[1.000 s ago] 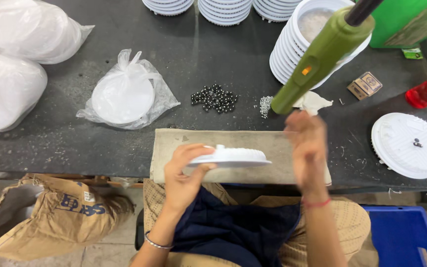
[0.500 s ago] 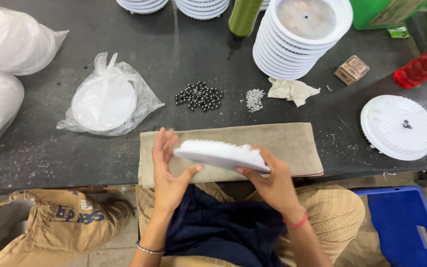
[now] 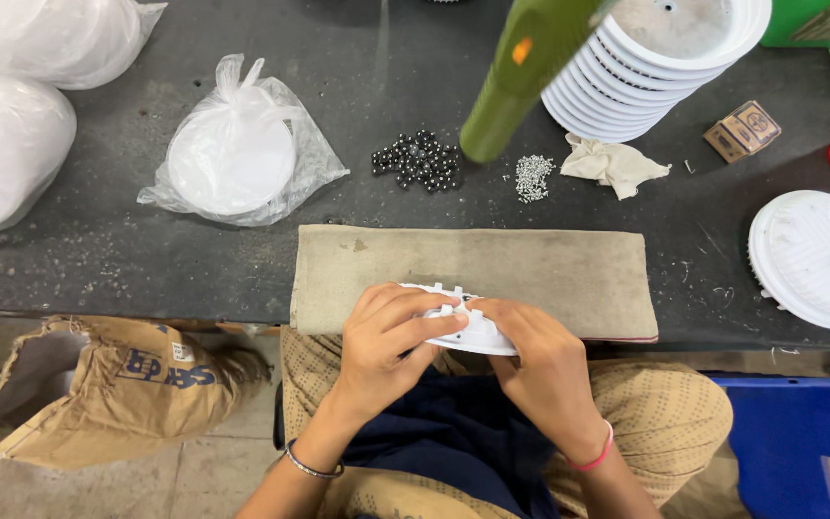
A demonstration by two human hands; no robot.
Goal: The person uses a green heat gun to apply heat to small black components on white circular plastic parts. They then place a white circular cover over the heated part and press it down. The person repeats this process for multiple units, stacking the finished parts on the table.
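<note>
Both hands hold one white round plastic disc (image 3: 465, 327) at the near edge of the brown cloth pad (image 3: 530, 274). My left hand (image 3: 386, 341) covers its left side with fingers laid over the ribbed face. My right hand (image 3: 540, 360) grips its right side from below. Most of the disc is hidden by the fingers. Beyond the pad lie a heap of small black balls (image 3: 417, 160) and a small pile of silver screws (image 3: 533, 177).
A green hanging tool (image 3: 521, 67) dangles over the dark bench (image 3: 127, 259). A stack of white discs (image 3: 655, 62) stands at the back right, a single disc (image 3: 814, 258) at right. Bagged discs (image 3: 237, 154) lie at left. A brown sack (image 3: 98, 384) and a blue bin (image 3: 799, 442) sit below.
The disc has come down from chest height to the pad's near edge. My left hand went from flat against its rim to fingers over the top. The green tool swung back into view.
</note>
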